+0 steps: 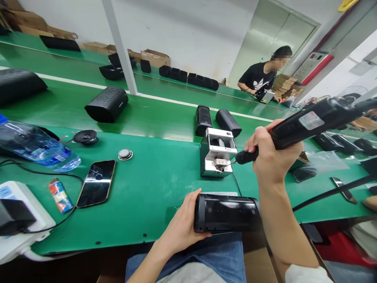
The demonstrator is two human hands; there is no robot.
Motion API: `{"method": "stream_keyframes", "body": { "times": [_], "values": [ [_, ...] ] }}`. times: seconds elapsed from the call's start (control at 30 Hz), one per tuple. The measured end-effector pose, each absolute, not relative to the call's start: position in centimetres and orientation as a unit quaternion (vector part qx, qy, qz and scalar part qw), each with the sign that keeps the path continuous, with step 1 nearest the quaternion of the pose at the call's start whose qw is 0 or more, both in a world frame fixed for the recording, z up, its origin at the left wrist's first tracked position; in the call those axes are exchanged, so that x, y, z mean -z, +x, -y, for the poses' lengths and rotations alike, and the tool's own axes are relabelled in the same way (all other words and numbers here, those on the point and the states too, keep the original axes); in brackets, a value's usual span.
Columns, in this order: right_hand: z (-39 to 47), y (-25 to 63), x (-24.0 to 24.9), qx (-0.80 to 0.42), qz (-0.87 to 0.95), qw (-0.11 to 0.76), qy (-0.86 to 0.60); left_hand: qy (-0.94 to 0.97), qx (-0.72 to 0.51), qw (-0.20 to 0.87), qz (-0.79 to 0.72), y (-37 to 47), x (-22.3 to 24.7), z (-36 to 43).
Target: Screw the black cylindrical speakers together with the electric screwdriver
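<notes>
My left hand (184, 220) grips the left end of a glossy black speaker housing (226, 212), which lies lengthwise at the table's front edge. Raised to the right, my right hand (273, 153) is wrapped round a black electric screwdriver (306, 122) with a white label. The screwdriver slants down to the left, and its tip is at the front of a small silver and black screw feeder (219, 153). Whether a screw is on the tip is too small to tell.
Two black speakers (203, 120) stand behind the feeder. To the left lie a phone (97, 182), a lighter (60, 195), a water bottle (38, 145), a round speaker driver (85, 136) and a power strip (23, 216). A co-worker (259, 74) sits across the conveyor.
</notes>
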State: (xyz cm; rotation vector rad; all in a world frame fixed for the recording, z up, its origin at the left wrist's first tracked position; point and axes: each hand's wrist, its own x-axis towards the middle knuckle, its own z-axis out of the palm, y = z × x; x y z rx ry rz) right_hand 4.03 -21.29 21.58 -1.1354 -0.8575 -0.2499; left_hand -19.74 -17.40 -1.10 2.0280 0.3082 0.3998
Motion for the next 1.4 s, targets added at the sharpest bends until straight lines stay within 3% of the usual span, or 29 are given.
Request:
{"method": "stream_keyframes", "body": {
  "times": [0.4, 0.87, 0.97, 1.13, 1.4],
  "values": [
    [20.6, 4.7, -21.0, 0.093, 0.373, 0.750, -0.539, 0.838, -0.160, 0.504, -0.136, -19.8, 0.8, 17.3],
    [29.0, 4.2, -24.4, 0.096, 0.334, 0.763, -0.545, 0.836, -0.158, 0.509, -0.128, -20.2, 0.5, 16.9],
    [28.8, 4.4, -25.1, 0.143, 0.319, 0.791, -0.502, 0.834, -0.154, 0.513, -0.134, -20.4, 0.7, 16.9],
    [23.8, 7.9, -24.8, 0.344, 0.343, 0.819, -0.305, 0.832, -0.158, 0.510, -0.151, -20.5, 1.3, 17.2],
    [23.7, 8.1, -24.2, 0.250, 0.392, 0.802, -0.375, 0.834, -0.156, 0.510, -0.141, -20.5, 0.8, 17.1]
  ]
}}
